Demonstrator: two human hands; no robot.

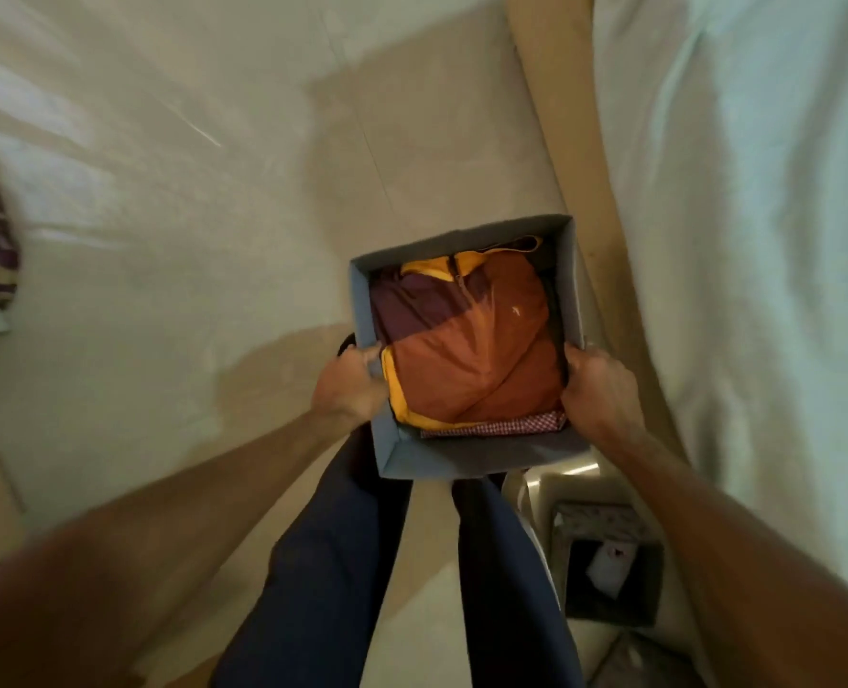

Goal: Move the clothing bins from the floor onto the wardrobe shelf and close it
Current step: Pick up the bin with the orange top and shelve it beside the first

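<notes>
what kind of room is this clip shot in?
Most likely a home bedroom. Both hands hold a grey fabric bin of folded clothes over a pale tiled floor, with what looks like a bed's light sheet at the right. No wardrobe is in view.

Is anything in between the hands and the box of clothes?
No. The left hand and right hand already grip opposite walls of the grey bin, with nothing between. The wardrobe shelf is out of view.
</notes>
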